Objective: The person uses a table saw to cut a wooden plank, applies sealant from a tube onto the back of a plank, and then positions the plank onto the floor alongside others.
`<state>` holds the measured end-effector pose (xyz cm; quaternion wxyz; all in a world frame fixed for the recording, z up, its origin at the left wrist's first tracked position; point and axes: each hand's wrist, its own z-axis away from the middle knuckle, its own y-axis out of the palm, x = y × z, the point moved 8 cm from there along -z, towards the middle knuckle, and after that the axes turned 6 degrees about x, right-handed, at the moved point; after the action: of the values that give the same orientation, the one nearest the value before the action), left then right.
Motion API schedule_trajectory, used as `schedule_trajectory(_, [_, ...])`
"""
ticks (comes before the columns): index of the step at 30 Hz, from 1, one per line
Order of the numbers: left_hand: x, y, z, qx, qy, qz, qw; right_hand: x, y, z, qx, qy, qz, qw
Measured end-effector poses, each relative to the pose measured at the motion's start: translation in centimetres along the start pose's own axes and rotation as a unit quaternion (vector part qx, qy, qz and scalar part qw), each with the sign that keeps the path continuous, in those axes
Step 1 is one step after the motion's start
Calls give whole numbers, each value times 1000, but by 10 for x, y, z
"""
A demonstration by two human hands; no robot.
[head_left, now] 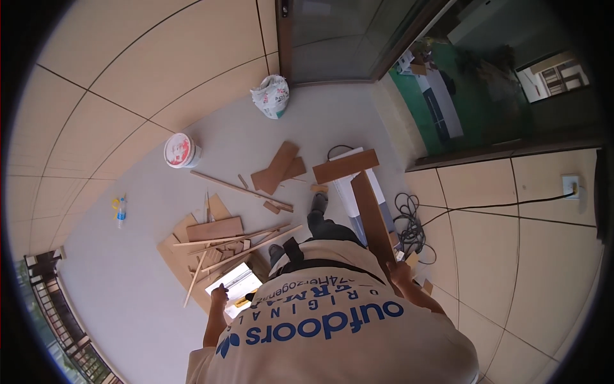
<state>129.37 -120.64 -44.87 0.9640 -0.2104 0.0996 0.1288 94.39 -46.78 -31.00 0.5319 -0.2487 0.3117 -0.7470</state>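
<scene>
head: right hand point(401, 275) grips board point(371, 214); blue-lettered shirt point(339, 313)

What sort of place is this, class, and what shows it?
Probably a building site, perhaps a room being fitted out: brown boards lie about the grey floor, a white bucket stands near the wall, and a looped black cable runs to a wall socket.

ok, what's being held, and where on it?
Right hand: long brown board, gripped at its near end. Left hand: can't tell if anything's held.
</scene>
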Motion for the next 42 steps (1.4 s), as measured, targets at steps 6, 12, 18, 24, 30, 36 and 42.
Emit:
schedule_trajectory(6, [-208,-3,13,-104,165,-177,965,-24,-32,-65,39,46,-62,996])
schedule_trajectory(12, [-409,267,-6,99,-13,-43,994,5,-116,-137,-21,76,-125,989])
schedule_trajectory(18, [-588,464,76,515,-139,25,846,-17,-118,-167,13,190,-176,966])
schedule_trajectory(24, [-727,376,-92,319,126,-449,825,71,-198,-248,30,214,-231,948])
schedule_trajectory(30, [-952,424,-88,252,114,-366,888,86,-285,-258,19,327,-246,912])
schedule_trajectory(36, [-1172,530,-60,242,200,-305,899,103,-372,-343,-27,390,-292,873])
schedule_trajectory(42, [-1270,659,-11,263,242,-339,870,46,-453,-455,-75,414,-340,841])
